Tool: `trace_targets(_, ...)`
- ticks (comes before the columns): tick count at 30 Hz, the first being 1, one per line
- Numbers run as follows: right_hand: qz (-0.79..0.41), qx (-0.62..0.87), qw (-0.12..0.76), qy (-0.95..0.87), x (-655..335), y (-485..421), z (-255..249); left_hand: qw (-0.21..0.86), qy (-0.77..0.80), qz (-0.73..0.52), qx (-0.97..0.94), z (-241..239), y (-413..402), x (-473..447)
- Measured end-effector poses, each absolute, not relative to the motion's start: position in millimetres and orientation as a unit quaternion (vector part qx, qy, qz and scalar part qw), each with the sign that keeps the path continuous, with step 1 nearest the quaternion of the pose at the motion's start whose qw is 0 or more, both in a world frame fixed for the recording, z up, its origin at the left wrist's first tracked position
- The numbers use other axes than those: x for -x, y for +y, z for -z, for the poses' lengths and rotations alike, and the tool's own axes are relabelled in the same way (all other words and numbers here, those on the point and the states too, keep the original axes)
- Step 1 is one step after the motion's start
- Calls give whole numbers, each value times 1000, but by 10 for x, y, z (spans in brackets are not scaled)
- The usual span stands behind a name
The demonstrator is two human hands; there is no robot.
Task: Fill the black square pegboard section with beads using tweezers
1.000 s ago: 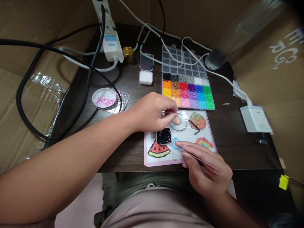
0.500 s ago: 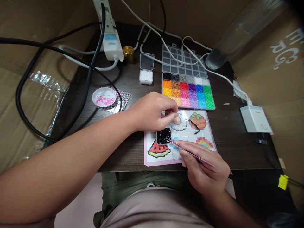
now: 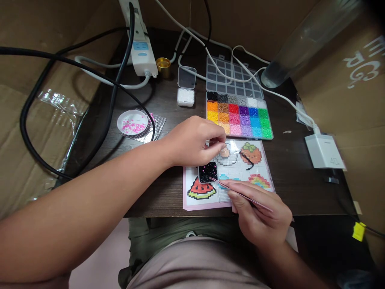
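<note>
My right hand (image 3: 258, 214) pinches thin metal tweezers (image 3: 240, 194), whose tips reach the small tray of black beads (image 3: 207, 171). My left hand (image 3: 192, 140) rests curled on the upper left of the clear pegboard (image 3: 237, 160), fingertips pressed together on its edge. The pegboard lies over a pattern sheet (image 3: 200, 192) with a watermelon, an orange fruit and a rainbow. A round bead outline (image 3: 226, 158) sits on the board just right of my left fingertips.
A bead box (image 3: 239, 114) with many colours lies open behind the sheet. A small box of white beads (image 3: 185, 96), a dish of pink beads (image 3: 132, 122), a power strip (image 3: 138, 44), cables, a white charger (image 3: 323, 150) and a clear tube (image 3: 288, 52) crowd the dark table.
The tweezer tips have moved left from the pegboard to the edge of the black bead tray. My left hand has stayed put.
</note>
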State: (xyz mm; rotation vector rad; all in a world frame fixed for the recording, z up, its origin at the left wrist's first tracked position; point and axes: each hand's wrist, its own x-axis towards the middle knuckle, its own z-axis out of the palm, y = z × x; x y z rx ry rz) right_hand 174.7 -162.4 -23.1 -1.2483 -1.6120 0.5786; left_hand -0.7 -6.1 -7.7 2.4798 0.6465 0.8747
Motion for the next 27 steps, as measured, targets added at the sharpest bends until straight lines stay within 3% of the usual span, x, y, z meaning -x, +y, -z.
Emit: trace_targets(27, -239, 503, 541, -631, -1825, -1710, 311, 212, 233, -317, -895, 71, -61, -3)
